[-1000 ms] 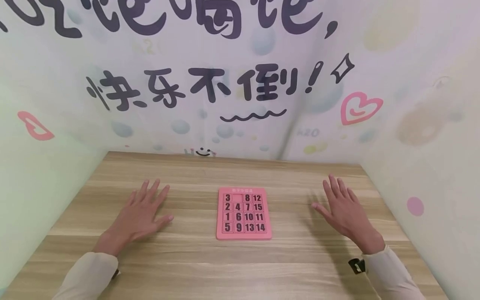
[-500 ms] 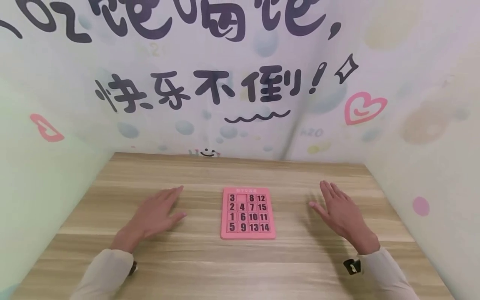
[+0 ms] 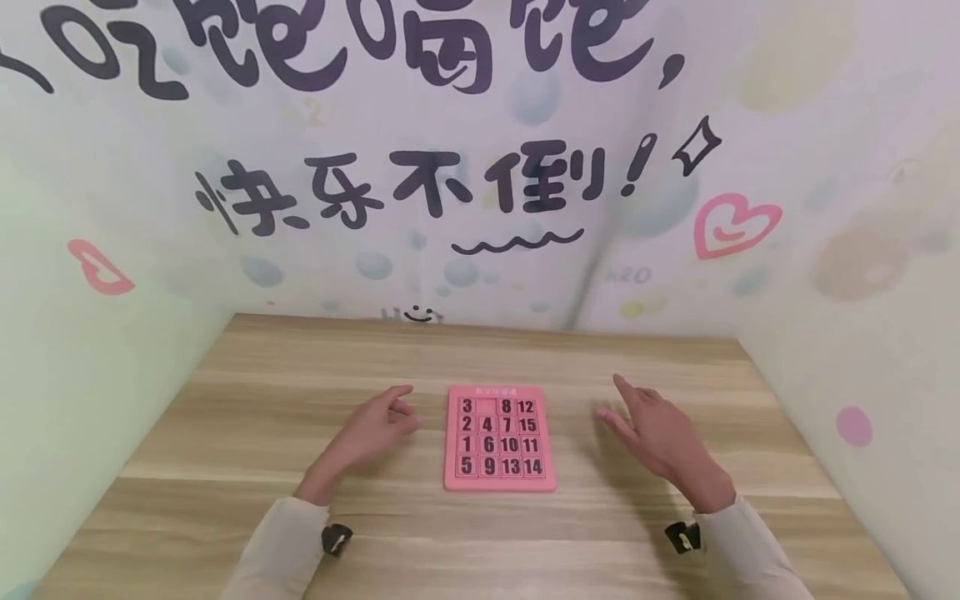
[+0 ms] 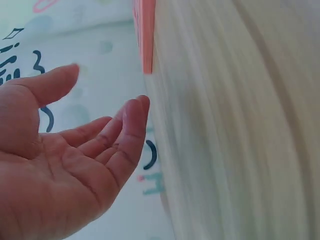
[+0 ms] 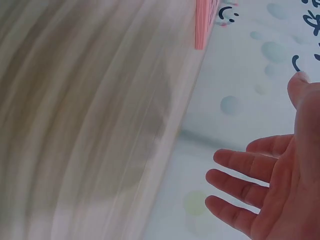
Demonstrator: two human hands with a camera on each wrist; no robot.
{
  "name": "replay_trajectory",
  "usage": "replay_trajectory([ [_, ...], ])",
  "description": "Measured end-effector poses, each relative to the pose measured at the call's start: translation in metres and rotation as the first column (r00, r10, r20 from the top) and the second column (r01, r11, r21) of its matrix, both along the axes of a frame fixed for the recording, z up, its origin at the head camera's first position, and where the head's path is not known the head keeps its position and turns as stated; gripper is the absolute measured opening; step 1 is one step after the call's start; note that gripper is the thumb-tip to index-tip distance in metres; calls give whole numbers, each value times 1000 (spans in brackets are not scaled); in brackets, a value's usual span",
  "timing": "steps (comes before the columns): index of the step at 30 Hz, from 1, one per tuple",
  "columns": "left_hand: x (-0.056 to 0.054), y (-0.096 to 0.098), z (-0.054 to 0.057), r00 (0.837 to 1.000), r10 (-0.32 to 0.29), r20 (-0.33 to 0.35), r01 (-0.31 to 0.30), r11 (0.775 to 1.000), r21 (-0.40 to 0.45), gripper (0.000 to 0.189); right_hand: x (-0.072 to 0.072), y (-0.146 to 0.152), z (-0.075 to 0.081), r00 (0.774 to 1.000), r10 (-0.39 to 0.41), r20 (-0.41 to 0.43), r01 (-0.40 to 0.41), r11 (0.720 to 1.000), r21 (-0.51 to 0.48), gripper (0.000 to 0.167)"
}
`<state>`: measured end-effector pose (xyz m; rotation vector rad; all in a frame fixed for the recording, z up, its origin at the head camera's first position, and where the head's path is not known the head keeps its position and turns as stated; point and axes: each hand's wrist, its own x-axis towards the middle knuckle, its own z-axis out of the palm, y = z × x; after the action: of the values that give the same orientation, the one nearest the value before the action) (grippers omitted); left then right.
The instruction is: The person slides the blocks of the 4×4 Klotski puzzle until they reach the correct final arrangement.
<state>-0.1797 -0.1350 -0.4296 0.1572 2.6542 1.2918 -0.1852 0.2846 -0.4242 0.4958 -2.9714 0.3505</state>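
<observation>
A pink sliding number puzzle (image 3: 499,438) lies flat on the wooden table, its black-numbered tiles facing up. One slot in its top row, between 3 and 8, has no tile. Just left of the puzzle is my left hand (image 3: 375,429), fingers loosely bent and holding nothing. My right hand (image 3: 660,433) hovers to the right of the puzzle, thumb apart from the fingers, also holding nothing. Only the puzzle's pink edge (image 4: 147,37) shows in the left wrist view, beyond the fingertips. Its edge (image 5: 201,25) appears at the top of the right wrist view too.
The wooden table (image 3: 375,542) meets a white back wall (image 3: 337,275) printed with dark characters, bubbles and a pink heart (image 3: 737,225). Side walls close in on the left and right. A dark band (image 3: 336,538) shows at the left cuff, another (image 3: 682,537) at the right.
My left hand has moved right, toward the puzzle, and its fingers have bent. The right hand has come slightly inward. The puzzle keeps its place and tile layout; the view has shifted a little.
</observation>
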Motion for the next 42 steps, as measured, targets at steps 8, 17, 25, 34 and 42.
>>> replay_trajectory([
  [8,-6,21,-2,999,15,28,-16,999,46,68,-2,-16,1,1000,6,14,-6,1000,4,68],
  [17,-9,41,-4,996,22,88,-22,1000,-6,69,-5,-26,-3,1000,18,9,-18,1000,17,65],
  [25,-12,51,-10,990,33,135,-40,998,44,53,-9,-38,-5,1000,28,2,-28,1000,-11,65],
  [34,-14,55,-11,982,22,187,-48,989,137,40,-16,-50,-3,1000,27,1,-27,999,-43,64],
  [42,-15,51,-14,976,26,214,-64,983,174,39,-21,-64,-1,999,46,20,-45,997,-60,66],
])
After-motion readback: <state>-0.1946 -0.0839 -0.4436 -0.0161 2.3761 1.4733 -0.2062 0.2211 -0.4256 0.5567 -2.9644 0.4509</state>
